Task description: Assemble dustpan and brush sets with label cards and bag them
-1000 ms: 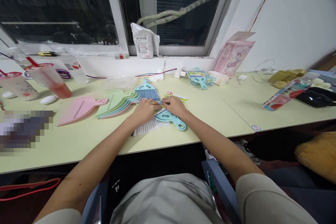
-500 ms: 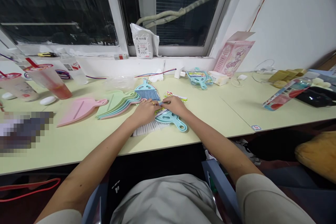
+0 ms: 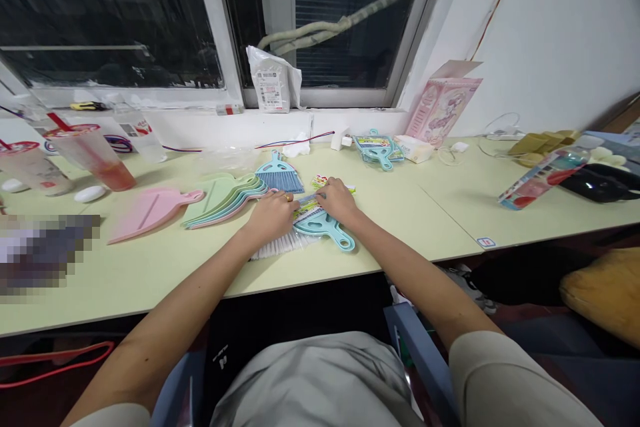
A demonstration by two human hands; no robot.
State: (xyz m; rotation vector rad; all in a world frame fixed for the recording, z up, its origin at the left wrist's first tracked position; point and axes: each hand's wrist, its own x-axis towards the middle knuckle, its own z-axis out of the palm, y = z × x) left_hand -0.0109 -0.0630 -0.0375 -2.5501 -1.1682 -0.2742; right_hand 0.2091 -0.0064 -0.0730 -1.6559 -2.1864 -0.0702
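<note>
A light-blue brush and dustpan set lies in front of me, its handle pointing right and towards the table's front edge. White bristles spread out at its left. Across its upper part runs a printed label in clear plastic. My left hand, with a ring on one finger, is curled over the set's left side. The fingers of my right hand pinch the upper right edge of the plastic packaging; their tips are partly hidden. Behind my hands lies another printed label, partly covered.
Stacked dustpans, a pink dustpan and a blue brush lie left and behind. A packed set sits at the back. Drink cups stand left; a bottle and pink box are right.
My hands have moved slightly apart: the left a little left, the right a little right and back. More of the label on the set shows between them.
</note>
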